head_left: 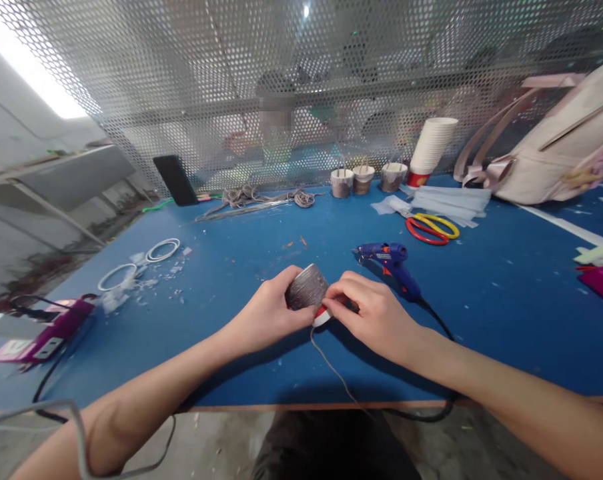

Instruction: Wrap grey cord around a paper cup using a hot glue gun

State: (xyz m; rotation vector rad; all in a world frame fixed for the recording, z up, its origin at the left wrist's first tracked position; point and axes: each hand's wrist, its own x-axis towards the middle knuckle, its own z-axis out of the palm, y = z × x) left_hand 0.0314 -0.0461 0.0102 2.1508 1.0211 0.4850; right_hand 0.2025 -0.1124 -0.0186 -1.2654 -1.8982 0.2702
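My left hand (281,303) is wrapped around a paper cup (323,317) that lies tilted above the table. Grey cord (307,288) is wound in close rows over most of the cup, leaving a red and white band bare. At the edge of the winding, the thumb and fingers of my right hand (366,310) pinch the cord against the cup. Its loose length (331,369) hangs down past the table's front edge. A blue glue gun (389,260) lies just beyond my right hand.
Scissors (431,228) with red and yellow handles lie by translucent strips (451,203). At the back stand wrapped cups (341,183), stacked paper cups (433,147), cord bundles (241,197) and a phone (175,180). Left are white rings (162,250) and a power strip (64,330); right, a bag (541,160).
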